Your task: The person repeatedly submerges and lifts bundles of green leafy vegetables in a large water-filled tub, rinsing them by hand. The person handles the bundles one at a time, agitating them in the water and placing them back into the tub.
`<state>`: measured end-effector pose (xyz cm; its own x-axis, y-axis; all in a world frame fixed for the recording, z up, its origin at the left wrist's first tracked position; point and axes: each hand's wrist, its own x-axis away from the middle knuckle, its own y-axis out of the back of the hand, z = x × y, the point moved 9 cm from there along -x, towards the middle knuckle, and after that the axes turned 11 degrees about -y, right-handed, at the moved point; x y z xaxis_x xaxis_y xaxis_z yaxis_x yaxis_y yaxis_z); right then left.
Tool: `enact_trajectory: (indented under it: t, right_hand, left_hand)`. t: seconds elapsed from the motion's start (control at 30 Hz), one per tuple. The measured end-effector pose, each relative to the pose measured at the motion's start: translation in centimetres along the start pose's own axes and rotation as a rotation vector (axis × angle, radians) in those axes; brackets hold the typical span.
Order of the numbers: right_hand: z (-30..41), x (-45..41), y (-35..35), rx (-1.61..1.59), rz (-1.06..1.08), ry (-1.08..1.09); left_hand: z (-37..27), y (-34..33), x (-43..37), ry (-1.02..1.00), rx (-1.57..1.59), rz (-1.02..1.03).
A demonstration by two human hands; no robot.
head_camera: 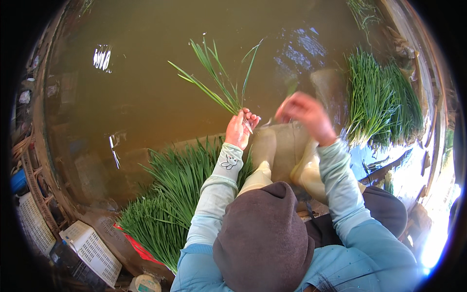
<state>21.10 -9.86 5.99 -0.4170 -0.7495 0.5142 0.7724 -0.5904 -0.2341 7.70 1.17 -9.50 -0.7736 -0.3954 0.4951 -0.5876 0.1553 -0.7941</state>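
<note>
Over the muddy water, my left hand pinches a thin bunch of green chive-like stalks by their pale lower ends, the leaves fanning away from me. My right hand is to its right, apart from the bunch and blurred, its fingers curled. A blurred green strip shows just beyond those fingers; whether they hold it is unclear. Below my left forearm lies a large heap of similar green leaves, partly hidden by the sleeve, with red material under its edge.
Brownish water fills a walled basin around pale rubber boots. More upright bundles of green leaves stand at the right wall. Beyond the left rim are white plastic crates and a round lidded tub. Dark brown fabric covers the near middle.
</note>
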Motion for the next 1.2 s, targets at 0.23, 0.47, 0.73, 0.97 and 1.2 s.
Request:
enact_trajectory:
  t: [0.23, 0.47, 0.73, 0.97, 1.2]
  right_hand:
    - [-2.7, 0.7, 12.7, -0.308, -1.011, 0.163]
    - [-14.4, -3.8, 0.5, -0.522, -0.914, -0.072]
    - [-2.8, 6.0, 9.1, 0.420, -1.146, 0.261]
    - [-7.5, 23.5, 22.1, 0.513, -2.067, -0.323]
    - [-12.5, 22.2, 27.5, 0.513, -1.661, -0.671]
  left_hand:
    - [1.7, -2.5, 0.5, 0.134, -0.030, 0.000]
    - [5.3, -3.7, 0.9, 0.202, -0.066, 0.188]
    - [-2.0, 3.2, -1.0, 0.003, -0.409, -0.093]
    - [0.3, -0.1, 0.7, 0.153, -0.266, -0.110]
    - [-1.5, -4.1, 3.1, 0.190, -0.218, -0.017]
